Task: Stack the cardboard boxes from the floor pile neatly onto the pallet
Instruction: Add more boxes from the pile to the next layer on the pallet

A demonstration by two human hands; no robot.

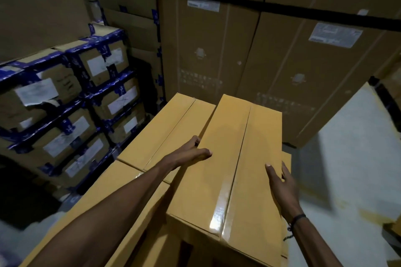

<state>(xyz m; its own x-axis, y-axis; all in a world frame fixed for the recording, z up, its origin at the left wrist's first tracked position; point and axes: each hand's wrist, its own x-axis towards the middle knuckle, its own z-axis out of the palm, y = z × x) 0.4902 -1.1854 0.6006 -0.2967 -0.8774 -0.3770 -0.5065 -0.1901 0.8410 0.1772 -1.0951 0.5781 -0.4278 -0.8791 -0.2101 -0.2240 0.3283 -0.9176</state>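
The left hand (192, 154) grips the left edge of the long, tape-sealed tan cardboard box (227, 169); the right hand (281, 182) presses open against its right side. The box sits skewed on the stack of matching tan boxes (160, 130), overhanging toward the camera, so it could tip. The tall brown cartons (282, 60) stand close behind; the pale floor (347, 158) opens rightward.

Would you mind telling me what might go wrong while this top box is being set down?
The top box sits skewed to the box beside it and may settle crooked. The left hand has fingers in the gap between them and could get pinched. The right hand only lies flat, so the box might slip.
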